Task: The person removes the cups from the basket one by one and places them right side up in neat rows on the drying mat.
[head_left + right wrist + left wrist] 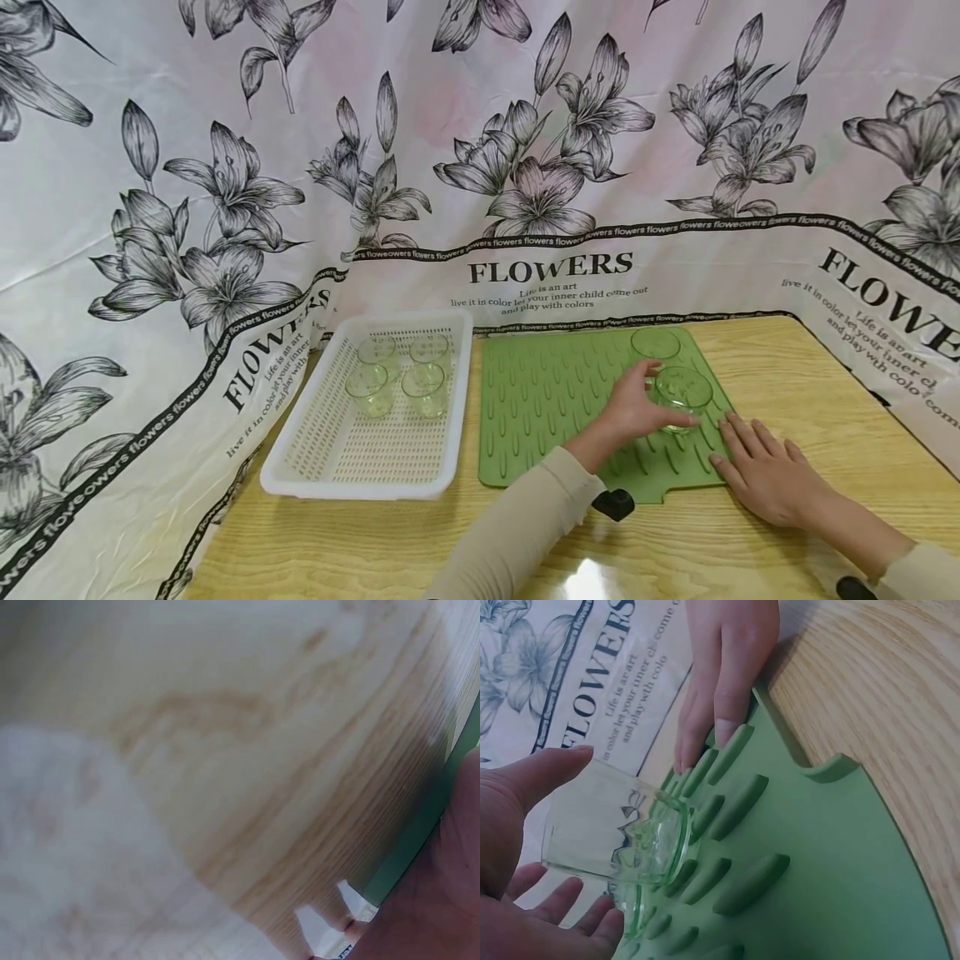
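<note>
My left hand [637, 406] curves its thumb and fingers around a clear, green-tinted glass [619, 817] on the green ridged drying mat [517, 408]. In the left wrist view the thumb lies along one side near the rim, and the fingers spread along the other. Right behind this glass, a second glass [656, 343] stands at the mat's far right corner. My right hand [776, 475] lies with straight fingers at the right edge of the mat, its fingertips touching there. The right wrist view shows only part of that hand.
To the left of the mat stands a white perforated basket [273, 475] holding several similar glasses [375, 404]. A wooden table [360, 550] bears everything. A white curtain [405, 283] with black flower prints hangs behind and at both sides.
</note>
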Demonstrator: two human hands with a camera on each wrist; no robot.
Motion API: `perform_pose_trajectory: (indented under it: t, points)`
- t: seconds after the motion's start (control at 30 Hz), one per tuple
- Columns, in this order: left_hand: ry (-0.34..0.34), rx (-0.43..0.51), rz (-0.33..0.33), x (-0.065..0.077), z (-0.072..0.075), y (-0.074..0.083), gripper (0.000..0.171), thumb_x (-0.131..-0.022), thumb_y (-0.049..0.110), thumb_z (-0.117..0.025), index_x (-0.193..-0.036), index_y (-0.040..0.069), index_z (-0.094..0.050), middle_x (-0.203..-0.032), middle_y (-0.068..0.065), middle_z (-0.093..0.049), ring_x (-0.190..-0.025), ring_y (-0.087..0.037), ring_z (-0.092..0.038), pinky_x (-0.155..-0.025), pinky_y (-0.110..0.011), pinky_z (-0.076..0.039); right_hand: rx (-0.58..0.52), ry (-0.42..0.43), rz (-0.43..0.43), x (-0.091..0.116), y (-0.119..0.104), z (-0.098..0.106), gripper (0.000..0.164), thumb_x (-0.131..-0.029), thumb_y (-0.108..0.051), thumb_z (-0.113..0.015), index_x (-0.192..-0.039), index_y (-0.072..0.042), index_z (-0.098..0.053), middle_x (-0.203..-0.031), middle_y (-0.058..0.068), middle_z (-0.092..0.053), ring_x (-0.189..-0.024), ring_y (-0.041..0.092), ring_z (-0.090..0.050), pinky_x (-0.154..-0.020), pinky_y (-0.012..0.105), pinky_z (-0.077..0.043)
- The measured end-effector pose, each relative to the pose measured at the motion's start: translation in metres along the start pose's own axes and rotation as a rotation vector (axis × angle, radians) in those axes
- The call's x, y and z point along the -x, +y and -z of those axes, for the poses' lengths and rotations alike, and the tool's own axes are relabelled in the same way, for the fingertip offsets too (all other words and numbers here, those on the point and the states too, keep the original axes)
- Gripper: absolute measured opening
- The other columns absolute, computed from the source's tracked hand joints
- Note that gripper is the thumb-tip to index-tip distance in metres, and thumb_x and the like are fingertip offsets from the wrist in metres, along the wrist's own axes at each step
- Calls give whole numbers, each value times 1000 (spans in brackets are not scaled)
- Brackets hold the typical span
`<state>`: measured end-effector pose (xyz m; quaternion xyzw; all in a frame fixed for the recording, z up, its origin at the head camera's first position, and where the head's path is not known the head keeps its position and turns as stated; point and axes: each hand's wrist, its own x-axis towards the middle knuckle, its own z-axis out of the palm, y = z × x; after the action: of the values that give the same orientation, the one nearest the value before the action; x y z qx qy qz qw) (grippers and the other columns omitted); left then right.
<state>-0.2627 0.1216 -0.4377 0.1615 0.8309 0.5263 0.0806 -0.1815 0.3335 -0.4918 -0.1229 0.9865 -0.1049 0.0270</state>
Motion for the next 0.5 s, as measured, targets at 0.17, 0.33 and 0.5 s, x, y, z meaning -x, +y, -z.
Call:
perform_pose_trajectory:
  t: [0.17, 0.33, 0.5]
  points:
    - [-15, -68, -16, 1, 7, -2, 91, -72, 25, -96, -150, 20, -47, -143, 1, -56, -128, -17, -55, -96, -27, -52, -14, -7, -4, 0, -1, 2, 72, -112, -44, -34, -156, 11, -24, -161, 35, -21, -142, 62, -19, -105, 83, -16]
    - [-3, -151, -23, 2, 14, -4, 94, -71, 25, -96, -150, 18, -46, -141, 0, -56, -126, -14, -54, -99, -26, -50, -9, 0, -1, 0, -2, 2, 71, -112, -43, -34, -156, 12, -25, -160, 35, -22, -141, 63, -20, -105, 83, -17]
    - [0, -197, -47, 5, 20, -4, 93, -72, 27, -96, -151, 17, -46, -141, 0, -57, -126, -13, -54, -100, -26, -49, -5, 5, 2, 0, -2, 2, 71, -112, -43, -34, -156, 12, -25, -160, 35, -22, -141, 63, -21, -105, 83, -17]
